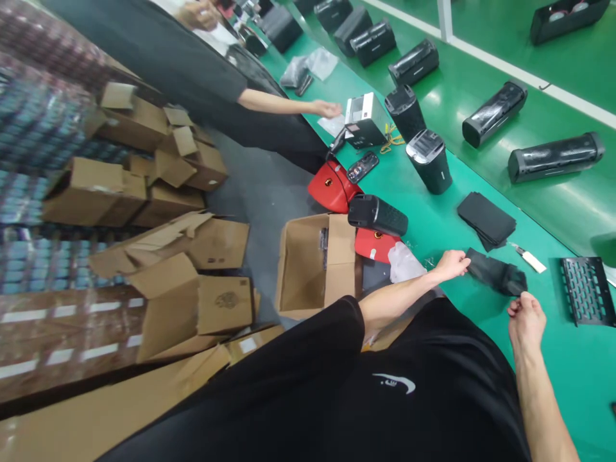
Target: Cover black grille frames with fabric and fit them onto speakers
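Observation:
My left hand (451,264) pinches one end of a black cloth pouch (495,273) that lies on the green table (553,359). My right hand (525,316) is closed at the pouch's other end, fingers curled on its edge. A stack of more black pouches (486,220) lies just beyond. A black mesh grille (587,289) lies to the right, and a small white-handled knife (529,258) sits between the stack and the grille.
Black cylindrical speakers (428,160) stand and lie along the table. Another person's hand (327,109) reaches to a white box (363,119). Red stools (332,186), an open carton (312,263) and piles of cardboard boxes (158,192) fill the floor to the left.

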`<action>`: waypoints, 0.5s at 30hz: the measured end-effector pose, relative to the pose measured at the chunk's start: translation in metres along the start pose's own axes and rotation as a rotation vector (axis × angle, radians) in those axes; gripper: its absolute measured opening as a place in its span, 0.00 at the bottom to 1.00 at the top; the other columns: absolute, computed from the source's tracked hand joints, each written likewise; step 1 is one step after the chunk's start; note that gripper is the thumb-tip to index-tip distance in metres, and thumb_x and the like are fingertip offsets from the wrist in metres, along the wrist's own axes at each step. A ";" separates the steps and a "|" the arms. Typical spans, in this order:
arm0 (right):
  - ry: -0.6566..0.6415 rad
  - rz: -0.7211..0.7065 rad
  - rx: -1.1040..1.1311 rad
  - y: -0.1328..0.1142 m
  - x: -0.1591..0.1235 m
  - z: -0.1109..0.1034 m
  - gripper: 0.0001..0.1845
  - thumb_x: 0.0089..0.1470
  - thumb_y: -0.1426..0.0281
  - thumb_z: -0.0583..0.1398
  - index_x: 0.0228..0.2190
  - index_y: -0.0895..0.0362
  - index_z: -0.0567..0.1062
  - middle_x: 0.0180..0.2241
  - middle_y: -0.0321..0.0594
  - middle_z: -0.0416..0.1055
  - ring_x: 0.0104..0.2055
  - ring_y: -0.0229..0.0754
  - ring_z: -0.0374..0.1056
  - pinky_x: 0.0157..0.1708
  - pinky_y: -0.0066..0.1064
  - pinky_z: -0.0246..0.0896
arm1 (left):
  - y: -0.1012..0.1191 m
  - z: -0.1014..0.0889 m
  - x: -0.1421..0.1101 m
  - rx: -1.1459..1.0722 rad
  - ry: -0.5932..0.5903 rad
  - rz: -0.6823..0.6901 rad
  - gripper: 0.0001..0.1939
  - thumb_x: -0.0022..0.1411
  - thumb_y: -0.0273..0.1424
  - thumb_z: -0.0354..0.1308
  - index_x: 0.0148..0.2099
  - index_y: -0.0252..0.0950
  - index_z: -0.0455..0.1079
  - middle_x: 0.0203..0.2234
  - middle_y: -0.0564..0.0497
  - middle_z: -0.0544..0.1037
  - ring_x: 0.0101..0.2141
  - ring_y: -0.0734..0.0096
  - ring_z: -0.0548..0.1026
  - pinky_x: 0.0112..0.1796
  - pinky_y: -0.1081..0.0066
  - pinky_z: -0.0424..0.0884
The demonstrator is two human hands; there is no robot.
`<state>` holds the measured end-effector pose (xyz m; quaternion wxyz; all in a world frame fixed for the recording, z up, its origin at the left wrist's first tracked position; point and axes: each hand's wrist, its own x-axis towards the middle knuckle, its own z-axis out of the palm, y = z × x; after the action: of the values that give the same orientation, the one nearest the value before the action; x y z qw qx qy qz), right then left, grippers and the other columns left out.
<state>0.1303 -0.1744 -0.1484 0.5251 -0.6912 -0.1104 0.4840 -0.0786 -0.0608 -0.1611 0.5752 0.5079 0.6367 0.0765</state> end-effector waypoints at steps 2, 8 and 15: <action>0.023 0.007 0.084 -0.005 -0.001 -0.018 0.26 0.41 0.52 0.72 0.31 0.52 0.67 0.23 0.27 0.61 0.23 0.36 0.59 0.25 0.30 0.55 | 0.001 -0.012 0.001 0.090 0.030 0.028 0.13 0.68 0.30 0.57 0.29 0.36 0.70 0.21 0.52 0.76 0.27 0.70 0.78 0.37 0.71 0.73; 0.131 -0.010 0.204 -0.016 -0.011 -0.071 0.19 0.44 0.56 0.69 0.29 0.51 0.68 0.28 0.34 0.66 0.29 0.43 0.63 0.33 0.40 0.61 | 0.011 -0.029 0.003 0.302 0.055 0.080 0.10 0.66 0.32 0.60 0.31 0.38 0.73 0.30 0.46 0.80 0.41 0.58 0.79 0.50 0.65 0.70; 0.238 -0.104 0.123 -0.030 -0.028 -0.106 0.21 0.45 0.50 0.67 0.31 0.51 0.71 0.34 0.38 0.71 0.38 0.50 0.69 0.41 0.48 0.65 | 0.012 -0.037 0.007 0.330 0.022 0.072 0.07 0.64 0.29 0.59 0.31 0.38 0.71 0.31 0.46 0.79 0.43 0.58 0.78 0.50 0.65 0.68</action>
<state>0.2102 -0.2461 -0.1105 0.6003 -0.7036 -0.0530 0.3764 -0.1008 -0.0320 -0.1449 0.4739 0.6170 0.6282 -0.0030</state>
